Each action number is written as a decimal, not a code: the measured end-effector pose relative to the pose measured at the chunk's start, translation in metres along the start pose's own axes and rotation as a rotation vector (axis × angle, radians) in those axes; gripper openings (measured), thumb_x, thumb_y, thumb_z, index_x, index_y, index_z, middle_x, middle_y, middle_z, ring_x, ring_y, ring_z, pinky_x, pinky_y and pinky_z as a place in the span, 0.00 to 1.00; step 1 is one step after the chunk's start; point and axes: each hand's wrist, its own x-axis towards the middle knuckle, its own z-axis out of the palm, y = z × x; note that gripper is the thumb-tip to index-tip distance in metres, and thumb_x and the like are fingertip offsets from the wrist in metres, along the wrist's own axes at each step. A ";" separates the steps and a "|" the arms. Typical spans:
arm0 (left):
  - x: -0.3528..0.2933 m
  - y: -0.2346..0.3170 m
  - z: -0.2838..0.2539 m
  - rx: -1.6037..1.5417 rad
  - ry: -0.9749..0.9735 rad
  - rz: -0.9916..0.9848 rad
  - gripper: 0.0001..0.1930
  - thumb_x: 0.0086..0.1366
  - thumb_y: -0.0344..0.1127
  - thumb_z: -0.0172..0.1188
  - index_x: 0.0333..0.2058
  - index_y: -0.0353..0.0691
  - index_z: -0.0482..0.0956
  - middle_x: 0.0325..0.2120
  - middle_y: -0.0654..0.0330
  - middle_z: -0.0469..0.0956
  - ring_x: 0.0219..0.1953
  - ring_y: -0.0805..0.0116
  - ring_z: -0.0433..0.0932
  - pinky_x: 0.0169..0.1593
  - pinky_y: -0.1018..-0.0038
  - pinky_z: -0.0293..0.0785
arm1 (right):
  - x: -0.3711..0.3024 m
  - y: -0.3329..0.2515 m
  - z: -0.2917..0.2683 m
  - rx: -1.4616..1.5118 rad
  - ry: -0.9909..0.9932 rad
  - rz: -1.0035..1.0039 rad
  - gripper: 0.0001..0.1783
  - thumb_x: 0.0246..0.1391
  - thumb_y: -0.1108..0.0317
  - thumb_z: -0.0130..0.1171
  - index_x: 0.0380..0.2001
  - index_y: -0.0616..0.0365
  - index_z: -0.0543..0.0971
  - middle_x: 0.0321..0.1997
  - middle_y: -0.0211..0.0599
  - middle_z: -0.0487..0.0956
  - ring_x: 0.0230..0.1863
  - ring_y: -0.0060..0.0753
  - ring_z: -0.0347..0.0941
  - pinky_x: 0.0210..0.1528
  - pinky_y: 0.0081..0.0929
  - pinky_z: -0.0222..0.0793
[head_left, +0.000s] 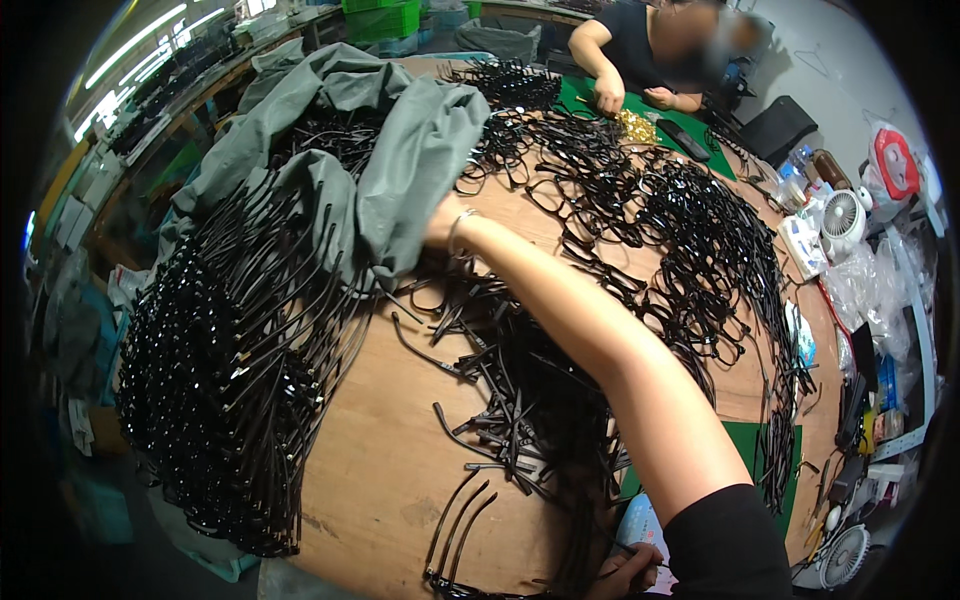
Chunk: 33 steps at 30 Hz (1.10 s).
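Right hand (440,222) is up at the big crumpled grey-green fabric cover (420,150), upper left of the frame; its fingers are lost in the folds, so can't tell if that grip is pinching it. Left hand (635,572) is at the bottom edge, right of centre, too shadowed to say what its grip is doing. The cover bunches against a heap of glossy black eyeglass frames (185,380) on the bare wooden counter (350,450). My worry: a sideways tug could snag those long thin temples and topple frames. Also, the forearm's above loose black temple arms (515,425); a dipped elbow might scatter them.
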 end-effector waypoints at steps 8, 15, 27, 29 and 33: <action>-0.006 -0.010 -0.006 -0.260 -0.111 0.024 0.12 0.68 0.40 0.48 0.29 0.42 0.75 0.16 0.65 0.73 0.17 0.77 0.70 0.19 0.82 0.64 | -0.038 -0.024 -0.032 -0.111 -0.313 0.383 0.34 0.33 0.54 0.65 0.50 0.49 0.74 0.55 0.46 0.71 0.59 0.42 0.64 0.55 0.35 0.63; -0.001 0.004 0.008 -0.208 -0.033 -0.008 0.11 0.67 0.40 0.49 0.31 0.42 0.73 0.17 0.64 0.72 0.17 0.76 0.68 0.21 0.82 0.62 | -0.086 0.025 -0.073 0.427 -0.020 0.533 0.32 0.27 0.60 0.68 0.43 0.58 0.79 0.41 0.47 0.79 0.44 0.42 0.76 0.47 0.29 0.71; -0.008 0.011 0.007 -0.196 -0.243 0.091 0.12 0.69 0.38 0.46 0.34 0.35 0.72 0.18 0.59 0.72 0.22 0.69 0.67 0.28 0.76 0.63 | -0.307 0.084 -0.190 -0.131 -0.155 0.557 0.33 0.39 0.42 0.60 0.51 0.42 0.74 0.50 0.40 0.74 0.54 0.49 0.65 0.57 0.45 0.62; -0.006 0.015 0.009 -0.135 -0.226 0.112 0.12 0.69 0.38 0.46 0.34 0.35 0.72 0.18 0.58 0.72 0.22 0.69 0.68 0.28 0.75 0.64 | -0.325 0.068 -0.190 -0.384 -0.281 0.658 0.33 0.40 0.35 0.56 0.52 0.30 0.72 0.55 0.34 0.70 0.59 0.49 0.57 0.53 0.62 0.60; -0.019 0.031 0.028 -0.117 -0.264 0.171 0.12 0.68 0.38 0.46 0.33 0.36 0.74 0.18 0.55 0.73 0.21 0.66 0.66 0.25 0.72 0.61 | -0.355 0.083 -0.183 -0.199 -0.367 0.754 0.30 0.42 0.41 0.56 0.53 0.24 0.70 0.55 0.33 0.72 0.58 0.49 0.62 0.55 0.55 0.61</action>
